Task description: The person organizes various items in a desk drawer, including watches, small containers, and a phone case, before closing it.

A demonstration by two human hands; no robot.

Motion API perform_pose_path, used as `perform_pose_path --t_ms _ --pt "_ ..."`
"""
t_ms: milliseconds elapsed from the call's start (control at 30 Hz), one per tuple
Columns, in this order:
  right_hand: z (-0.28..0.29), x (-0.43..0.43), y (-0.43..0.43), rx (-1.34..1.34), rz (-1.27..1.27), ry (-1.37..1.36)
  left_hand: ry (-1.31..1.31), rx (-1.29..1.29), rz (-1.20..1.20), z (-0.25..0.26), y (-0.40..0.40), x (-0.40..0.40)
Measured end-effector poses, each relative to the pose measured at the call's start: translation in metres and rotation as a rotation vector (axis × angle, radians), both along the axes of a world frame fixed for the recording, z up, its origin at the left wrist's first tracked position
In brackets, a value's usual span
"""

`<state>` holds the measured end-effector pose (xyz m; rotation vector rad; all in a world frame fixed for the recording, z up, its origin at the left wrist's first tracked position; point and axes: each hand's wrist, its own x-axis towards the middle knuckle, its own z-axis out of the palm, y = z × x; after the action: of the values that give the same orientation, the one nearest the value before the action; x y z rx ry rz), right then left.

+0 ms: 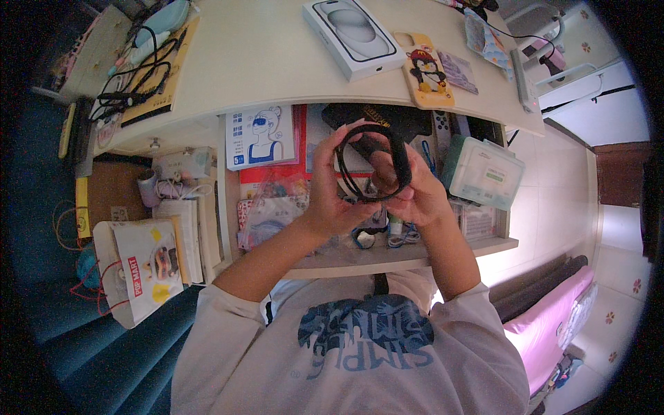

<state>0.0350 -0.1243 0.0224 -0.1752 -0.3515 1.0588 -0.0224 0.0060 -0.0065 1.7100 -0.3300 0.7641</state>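
Both hands hold a loop of black cord or strap (400, 155) above an open desk drawer (337, 271). One side of the loop is thick; the other shows several thin strands. My left hand (328, 181) curves around the thin strands, while my right hand (423, 189) grips the thick side. Under them in the drawer are a black pouch (332, 115), clear plastic bags (275, 215) and a bundled cable (403, 237). The hands hide part of the drawer's contents. An eye-mask box (262, 137) stands at the drawer's left.
On the desktop (249, 57) lie a smartphone box (355, 36), a yellow penguin phone case (428, 72) and tangled black cables (155, 72). A translucent plastic case (487, 174) rests over the drawer's right edge. At left, a paper bag (148, 270) stands by an open compartment (116, 187).
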Motion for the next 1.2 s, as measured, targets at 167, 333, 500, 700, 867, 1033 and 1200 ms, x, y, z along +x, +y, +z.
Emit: perform_pose_path --t_ms 167,333,500,700,867,1033,1200 --pt "0.008 -0.009 0.006 -0.263 -0.040 0.076 -0.134 -0.068 0.117 0.003 0.001 0.002" --pt "-0.012 -0.003 0.005 -0.067 0.077 0.133 -0.186 0.076 0.202 0.003 0.004 0.002" --pt "-0.014 0.000 0.003 -0.056 0.181 0.207 -0.148 0.104 0.205 0.004 0.005 -0.001" --pt "-0.016 -0.004 0.011 0.094 0.159 0.212 -0.173 0.105 0.236 0.003 0.004 0.001" --pt "-0.010 -0.006 0.004 0.022 -0.044 0.196 -0.019 0.224 0.198 0.010 0.005 0.001" --pt "-0.010 -0.007 0.002 -0.068 -0.119 0.012 -0.025 0.115 0.177 0.002 0.000 0.001" --pt "-0.015 -0.006 -0.005 -0.262 -0.293 -0.276 0.093 0.236 0.136 0.010 0.002 0.001"
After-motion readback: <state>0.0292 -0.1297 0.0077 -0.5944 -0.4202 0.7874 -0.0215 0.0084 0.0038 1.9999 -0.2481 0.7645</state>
